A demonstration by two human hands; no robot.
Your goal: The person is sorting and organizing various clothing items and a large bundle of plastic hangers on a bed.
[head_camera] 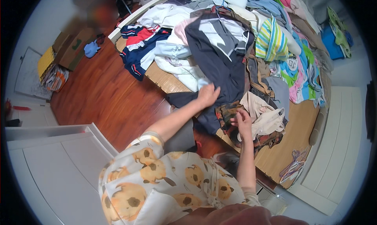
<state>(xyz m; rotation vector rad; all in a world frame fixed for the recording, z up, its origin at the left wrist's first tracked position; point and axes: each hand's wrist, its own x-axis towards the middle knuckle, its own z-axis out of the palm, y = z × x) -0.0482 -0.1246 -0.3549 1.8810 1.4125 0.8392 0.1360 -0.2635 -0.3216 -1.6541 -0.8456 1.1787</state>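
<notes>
My left hand is closed on the lower part of a dark jacket with white and grey panels, lying over other clothes. A blue hanger shows its hook at the jacket's top. My right hand is held with fingers loosely curled and apart, over a camouflage-patterned garment; nothing shows between the fingers. Beside it lies a cream garment with thin straps. Left of the jacket are white clothes and a navy, red and white garment.
A striped cloth and more clothes cover the far right of the bed. Several hangers lie at its near right corner. Cardboard boxes and a blue plush toy are on the wooden floor, left. A white cabinet stands near left.
</notes>
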